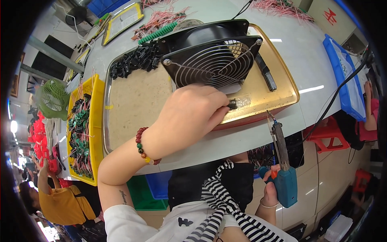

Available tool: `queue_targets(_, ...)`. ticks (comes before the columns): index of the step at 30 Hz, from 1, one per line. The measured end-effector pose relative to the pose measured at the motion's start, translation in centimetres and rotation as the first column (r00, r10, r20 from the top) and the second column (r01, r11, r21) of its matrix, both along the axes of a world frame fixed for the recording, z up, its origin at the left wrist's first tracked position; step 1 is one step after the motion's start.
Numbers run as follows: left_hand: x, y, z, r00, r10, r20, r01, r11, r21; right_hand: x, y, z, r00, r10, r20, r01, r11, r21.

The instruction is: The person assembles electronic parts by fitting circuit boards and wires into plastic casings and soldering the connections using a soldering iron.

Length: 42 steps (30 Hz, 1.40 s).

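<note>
Over the near edge of a gold tin [284,93], the left hand [193,105] is held palm down, its wrist slightly bent and its fingers curled, with thumb and forefinger close together at a small dark part [232,104]; whether they pinch it or only touch it, I cannot tell. The left forearm comes in from the lower left, elbow bent sharply, a beaded bracelet [139,146] at the wrist.

Well apart from it, at the lower right and just beyond the edge of the tabletop [312,74], the right hand [271,191] is closed around the teal handle of a soldering gun [287,183], thumb against the grip near an orange trigger. The gun stands with its handle toward the person and its tip pointing away, the long axis leaning a little left toward the tip, which lies just beside the tin's red front side.

A black fan [213,66] with a round wire grille stands on the tin behind the left hand, and a dark bar [266,72] lies to its right.
</note>
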State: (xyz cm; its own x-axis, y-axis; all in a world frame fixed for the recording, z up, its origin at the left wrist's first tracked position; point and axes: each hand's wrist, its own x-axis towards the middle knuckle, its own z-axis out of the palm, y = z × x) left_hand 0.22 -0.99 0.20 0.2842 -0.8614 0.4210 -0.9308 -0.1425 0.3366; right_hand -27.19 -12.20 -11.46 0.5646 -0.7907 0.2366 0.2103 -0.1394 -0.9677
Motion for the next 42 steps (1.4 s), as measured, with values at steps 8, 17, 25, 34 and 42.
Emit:
queue_targets(8, -0.5, -0.2, -0.1, 0.998, 0.047, 0.042, -0.048, 0.999, 0.022, 0.2, -0.1, -0.3, 0.998, 0.037, -0.056, -0.036, 0.999, 0.015)
queue_targets(17, -1.5, 2.6, 2.5, 0.946, -0.114, 0.302, 0.154, 0.982, -0.112, 0.9, -0.1, -0.4, 0.999, 0.017, 0.039, -0.019, 0.999, 0.04)
queue_targets(25, 15.9, 7.6, 2.5, 0.925, 0.205, -0.32, -0.362, 0.731, -0.578, 1.3, -0.2, 0.1, 0.999, 0.032, 0.038, -0.034, 0.999, 0.042)
queue_targets(34, 35.2, 9.8, -7.6, 0.71, 0.507, -0.489, -0.493, 0.854, 0.17, 0.1, 0.0, -0.6, 0.997, -0.031, 0.071, 0.02, 0.988, 0.156)
queue_targets(42, 34.9, 9.2, -5.7, 0.478, 0.6, -0.641, -0.786, 0.618, -0.008, -0.4, -0.7, -1.5, 0.997, -0.017, 0.069, 0.005, 0.986, 0.168)
